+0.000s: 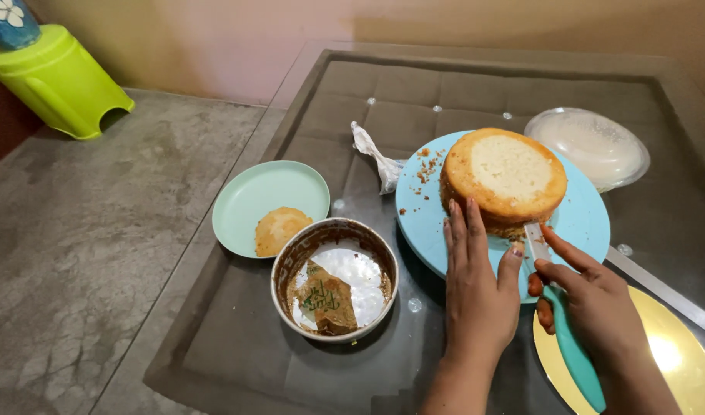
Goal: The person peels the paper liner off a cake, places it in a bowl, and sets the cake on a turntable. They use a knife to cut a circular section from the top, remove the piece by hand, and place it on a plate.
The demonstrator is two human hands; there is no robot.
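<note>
One cut is under way: the right hand grips the teal-handled knife, blade entering the cake side on the blue plate; the left hand rests flat against the cake. Top crust already removed; judged: levelling incomplete

I see a round sponge cake, golden-brown at the rim and pale where its top is trimmed, sitting upright on a light blue turntable. A teal-handled knife enters its near side, blade level.
</note>
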